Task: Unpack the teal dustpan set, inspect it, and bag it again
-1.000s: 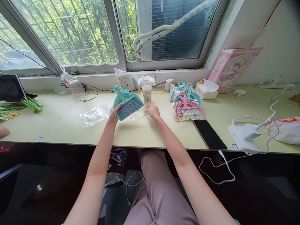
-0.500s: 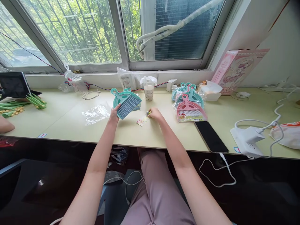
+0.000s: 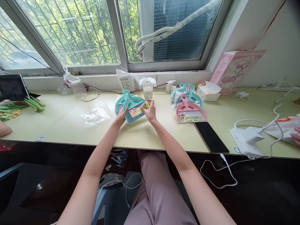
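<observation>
My left hand is closed on a teal hand brush with blue-grey bristles, held tilted above the table. Against the bristles lies a printed label card, yellow, white and pink. The right end of that card is pinched between the fingers of my right hand. Directly behind the brush, another teal piece of similar shape shows in part, its outline mostly covered. A crumpled clear plastic bag rests to the left of my left hand.
Wrapped teal and pink dustpan-and-brush sets stand to the right, near a phone and a power strip. A lidded cup stands behind my hands. Green stems lie at left. Parts of other people show at both edges.
My right hand has lifted the label card from the table and brought it up against the bristles. The brush has turned more upright in my left hand. A hand has appeared at the right edge.
</observation>
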A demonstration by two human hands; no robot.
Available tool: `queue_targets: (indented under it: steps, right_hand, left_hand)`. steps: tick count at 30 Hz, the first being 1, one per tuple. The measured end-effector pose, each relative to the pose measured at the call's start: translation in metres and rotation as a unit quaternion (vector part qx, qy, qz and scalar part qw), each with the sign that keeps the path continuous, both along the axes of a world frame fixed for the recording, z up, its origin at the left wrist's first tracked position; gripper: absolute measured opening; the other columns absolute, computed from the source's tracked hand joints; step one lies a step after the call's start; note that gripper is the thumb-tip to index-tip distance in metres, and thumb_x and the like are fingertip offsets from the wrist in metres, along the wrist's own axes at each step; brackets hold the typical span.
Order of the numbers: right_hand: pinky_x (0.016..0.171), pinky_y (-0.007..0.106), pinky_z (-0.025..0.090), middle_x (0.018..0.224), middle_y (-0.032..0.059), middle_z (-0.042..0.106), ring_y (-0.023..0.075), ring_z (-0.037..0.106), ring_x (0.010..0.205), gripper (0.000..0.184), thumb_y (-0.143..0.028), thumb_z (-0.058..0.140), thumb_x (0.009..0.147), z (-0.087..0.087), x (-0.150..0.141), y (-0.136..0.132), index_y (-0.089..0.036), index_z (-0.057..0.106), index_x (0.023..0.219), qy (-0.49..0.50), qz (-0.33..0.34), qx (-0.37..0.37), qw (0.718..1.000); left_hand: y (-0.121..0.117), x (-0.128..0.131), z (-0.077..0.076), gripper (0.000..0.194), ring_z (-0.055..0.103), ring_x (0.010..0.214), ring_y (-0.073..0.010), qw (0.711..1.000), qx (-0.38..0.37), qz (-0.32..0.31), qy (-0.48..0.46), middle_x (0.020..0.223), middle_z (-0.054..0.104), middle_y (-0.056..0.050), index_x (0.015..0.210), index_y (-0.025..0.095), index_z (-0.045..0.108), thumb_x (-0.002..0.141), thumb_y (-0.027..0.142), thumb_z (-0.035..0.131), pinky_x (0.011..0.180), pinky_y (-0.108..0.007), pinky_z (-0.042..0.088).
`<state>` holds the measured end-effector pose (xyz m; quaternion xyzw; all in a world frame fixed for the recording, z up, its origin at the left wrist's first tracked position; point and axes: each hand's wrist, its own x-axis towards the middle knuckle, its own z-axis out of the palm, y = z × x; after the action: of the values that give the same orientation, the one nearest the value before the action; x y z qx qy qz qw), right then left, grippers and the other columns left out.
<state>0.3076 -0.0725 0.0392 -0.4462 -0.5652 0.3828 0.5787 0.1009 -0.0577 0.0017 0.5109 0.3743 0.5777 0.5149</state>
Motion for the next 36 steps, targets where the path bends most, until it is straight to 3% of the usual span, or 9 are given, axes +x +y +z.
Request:
queue_targets:
  steps: [4, 12, 17, 21, 23, 25, 28, 31, 36]
  right_hand:
    - [0.101, 0.039, 0.052, 0.11, 0.0064, 0.066, 0.0219, 0.067, 0.104, 0.052, -0.012, 0.07, 0.082, -0.012, -0.008, 0.0, -0.025, 0.047, 0.126, -0.061, -0.029, 0.038, 0.997]
    - [0.105, 0.041, 0.05, 0.135, 0.0107, 0.059, 0.0249, 0.059, 0.124, 0.066, -0.015, 0.07, 0.083, -0.017, -0.008, 0.001, -0.029, 0.041, 0.141, -0.136, 0.008, 0.088, 0.987]
    - [0.106, 0.046, 0.049, 0.133, 0.0145, 0.057, 0.0295, 0.053, 0.129, 0.06, -0.022, 0.071, 0.085, -0.017, -0.002, 0.003, -0.025, 0.044, 0.139, -0.193, -0.129, 0.061, 0.971]
    - [0.111, 0.051, 0.045, 0.143, 0.0192, 0.048, 0.0314, 0.044, 0.139, 0.067, -0.028, 0.074, 0.083, -0.016, 0.003, 0.013, -0.021, 0.04, 0.141, -0.124, -0.224, -0.027, 0.966]
    - [0.108, 0.049, 0.05, 0.143, 0.0199, 0.049, 0.0303, 0.048, 0.137, 0.068, -0.033, 0.077, 0.08, -0.017, 0.003, 0.016, -0.019, 0.043, 0.138, -0.033, -0.177, -0.086, 0.98]
    - [0.1, 0.045, 0.057, 0.131, 0.0165, 0.062, 0.0277, 0.061, 0.125, 0.059, -0.036, 0.079, 0.079, -0.02, -0.001, 0.017, -0.02, 0.052, 0.129, 0.073, -0.048, -0.136, 0.987]
    - [0.092, 0.042, 0.062, 0.102, 0.0083, 0.074, 0.0238, 0.073, 0.101, 0.04, -0.03, 0.083, 0.076, -0.023, -0.011, 0.013, -0.021, 0.062, 0.108, 0.208, 0.118, -0.185, 0.953]
    - [0.094, 0.04, 0.062, 0.094, 0.0055, 0.076, 0.0216, 0.075, 0.095, 0.034, -0.018, 0.084, 0.074, -0.023, -0.018, 0.008, -0.02, 0.063, 0.101, 0.284, 0.123, -0.21, 0.928]
    - [0.096, 0.042, 0.063, 0.089, 0.0052, 0.077, 0.0228, 0.076, 0.096, 0.023, -0.014, 0.082, 0.075, -0.021, -0.019, 0.007, -0.019, 0.065, 0.09, 0.299, 0.122, -0.218, 0.921]
  left_hand:
    - [-0.005, 0.007, 0.001, 0.078, 0.062, 0.127, -0.0379, 0.999, -0.007, -0.041, -0.007, 0.131, 0.067, -0.017, 0.128, 0.02, 0.059, 0.067, 0.061, 0.087, 0.11, -0.054, 0.05]
    - [-0.009, 0.011, 0.007, 0.08, 0.061, 0.127, -0.0393, 1.0, -0.011, -0.007, 0.023, 0.123, 0.071, -0.013, 0.126, 0.02, 0.06, 0.056, 0.031, 0.095, 0.111, -0.055, 0.049]
    - [-0.008, 0.008, 0.01, 0.073, 0.061, 0.128, -0.0403, 1.0, 0.008, 0.01, 0.011, 0.123, 0.071, -0.014, 0.123, 0.019, 0.064, 0.057, 0.03, 0.093, 0.111, -0.055, 0.049]
    - [-0.01, 0.006, 0.016, 0.073, 0.061, 0.128, -0.0386, 1.0, 0.018, 0.004, 0.007, 0.127, 0.071, -0.014, 0.125, 0.02, 0.064, 0.059, 0.028, 0.092, 0.112, -0.054, 0.049]
    - [-0.011, 0.005, 0.016, 0.072, 0.061, 0.128, -0.0389, 1.0, 0.014, 0.008, 0.008, 0.125, 0.071, -0.014, 0.124, 0.019, 0.065, 0.058, 0.029, 0.092, 0.112, -0.053, 0.049]
    - [-0.01, 0.006, 0.016, 0.073, 0.061, 0.127, -0.0395, 1.0, 0.014, 0.014, 0.012, 0.123, 0.072, -0.014, 0.124, 0.019, 0.064, 0.057, 0.029, 0.092, 0.111, -0.054, 0.049]
    - [-0.009, 0.005, 0.014, 0.072, 0.062, 0.125, -0.0399, 0.999, 0.019, 0.021, 0.021, 0.119, 0.073, -0.013, 0.122, 0.019, 0.063, 0.057, 0.031, 0.092, 0.109, -0.054, 0.051]
    - [-0.008, 0.005, 0.013, 0.069, 0.064, 0.121, -0.0398, 0.999, 0.011, 0.032, 0.023, 0.114, 0.074, -0.013, 0.117, 0.019, 0.063, 0.056, 0.032, 0.092, 0.107, -0.055, 0.051]
    - [-0.01, 0.007, 0.015, 0.063, 0.067, 0.116, -0.0369, 0.999, -0.005, 0.035, 0.029, 0.115, 0.073, -0.012, 0.114, 0.02, 0.063, 0.06, 0.038, 0.092, 0.102, -0.05, 0.056]
